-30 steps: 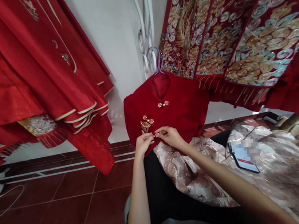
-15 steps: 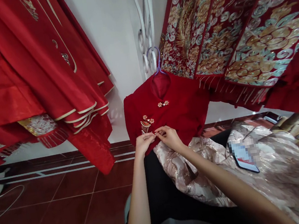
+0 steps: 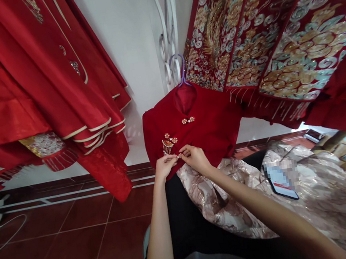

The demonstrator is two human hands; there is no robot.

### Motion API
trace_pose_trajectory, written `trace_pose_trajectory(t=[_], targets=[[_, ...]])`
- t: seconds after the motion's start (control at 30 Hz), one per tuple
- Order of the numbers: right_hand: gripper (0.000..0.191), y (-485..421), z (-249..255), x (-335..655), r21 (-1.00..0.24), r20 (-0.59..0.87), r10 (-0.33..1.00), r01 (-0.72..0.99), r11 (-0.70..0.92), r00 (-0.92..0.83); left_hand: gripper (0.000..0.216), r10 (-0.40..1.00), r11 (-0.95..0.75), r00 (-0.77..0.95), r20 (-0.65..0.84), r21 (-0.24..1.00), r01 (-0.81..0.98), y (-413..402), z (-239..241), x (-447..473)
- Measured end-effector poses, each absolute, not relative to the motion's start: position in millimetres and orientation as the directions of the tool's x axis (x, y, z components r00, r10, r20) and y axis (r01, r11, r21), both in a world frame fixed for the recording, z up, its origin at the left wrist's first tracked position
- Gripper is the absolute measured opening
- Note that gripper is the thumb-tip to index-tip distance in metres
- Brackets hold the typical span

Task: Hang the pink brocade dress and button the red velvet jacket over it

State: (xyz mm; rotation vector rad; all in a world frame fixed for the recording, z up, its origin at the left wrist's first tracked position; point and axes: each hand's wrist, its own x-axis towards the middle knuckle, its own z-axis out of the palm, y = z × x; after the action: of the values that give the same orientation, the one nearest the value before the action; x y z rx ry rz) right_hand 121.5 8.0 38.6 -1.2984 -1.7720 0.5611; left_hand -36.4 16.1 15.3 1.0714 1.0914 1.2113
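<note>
A dark red jacket (image 3: 208,108) with a stand collar hangs on a purple hanger (image 3: 184,73). My left hand (image 3: 166,167) pinches at the front edge of the jacket, low on the garment. Close against it, my right hand (image 3: 195,159) has thumb and finger pressed together. Between the fingertips shows a small pearl-beaded clasp (image 3: 179,156), partly covered by the fingers. Just above the hands sits a fan-shaped beaded brooch (image 3: 167,144) with hanging strands. Another pearl clasp (image 3: 188,120) joins the front below the collar.
Red garments (image 3: 42,78) hang at left, an embroidered red garment (image 3: 275,35) at right. A white scrolled metal stand (image 3: 161,25) holds the hanger. Pale shiny fabric (image 3: 243,205) lies across the lap, with a phone (image 3: 282,183) on it. A white cable (image 3: 21,234) trails over the floor.
The view has shifted very slightly. Both hands stay at the same spot on the jacket, with the fingertips slightly shifted and a little more of the beaded clasp showing.
</note>
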Motion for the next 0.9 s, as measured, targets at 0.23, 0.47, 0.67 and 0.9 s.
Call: trace_pose_trajectory(t=[0.23, 0.47, 0.67, 0.9], targets=[[0.017, -12, 63, 156, -0.841, 0.235, 0.963, 0.470, 0.268, -0.129, 0.022, 0.996, -0.087, 0.011, 0.086, 0.996, 0.014, 19, 21, -50], [0.024, -13, 48, 145, -0.875, 0.241, 0.960, 0.396, 0.278, -0.142, 0.019, 0.985, -0.172, 0.064, 0.162, 0.960, 0.222, 15, 27, -41], [0.032, -5, 28, 140, -0.923, 0.180, 0.966, 0.308, 0.231, -0.185, 0.019, 0.983, -0.183, 0.046, 0.177, 0.957, 0.226, 17, 19, -37], [0.033, -2, 25, 143, -0.963, 0.170, 0.947, 0.158, 0.219, -0.274, 0.029, 0.980, -0.192, -0.020, 0.196, 0.973, 0.129, 17, 15, -37]])
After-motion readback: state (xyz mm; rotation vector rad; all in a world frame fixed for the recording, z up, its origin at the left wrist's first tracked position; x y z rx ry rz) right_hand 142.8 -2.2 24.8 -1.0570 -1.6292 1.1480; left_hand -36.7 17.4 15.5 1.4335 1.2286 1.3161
